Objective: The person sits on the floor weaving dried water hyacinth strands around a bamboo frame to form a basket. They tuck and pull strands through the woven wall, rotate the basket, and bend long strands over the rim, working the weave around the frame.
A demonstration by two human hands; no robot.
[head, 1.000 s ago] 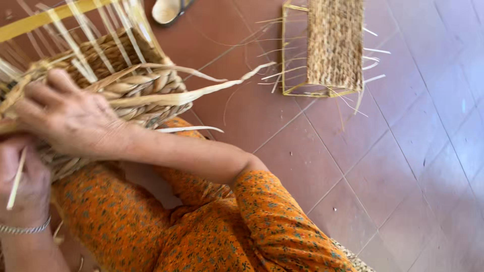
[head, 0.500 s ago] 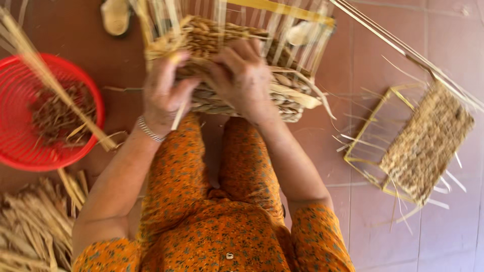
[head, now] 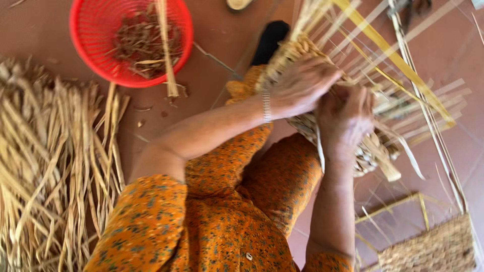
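Hands meet on a half-woven straw basket that rests across the person's knees, up toward two o'clock from the orange-patterned lap. The left hand, a thin bracelet at its wrist, lies over the woven rim with fingers curled down onto the braid; the right hand closes around the work just beside it, and a pale strand hangs from its grip, though motion blur hides exactly which fingers pinch it. The basket looks light and springy: woven fibre that gives under pressure, with stiff yellow frame ribs that would take a firmer hold than the loose ends. Its long axis seems to run from seven o'clock to one o'clock, the unwoven ribs fanning out toward one and two o'clock. On the tiled floor, a red plastic basket of scraps sits at eleven o'clock, a heap of dried straw lies at nine o'clock, and a finished woven panel lies at five o'clock.
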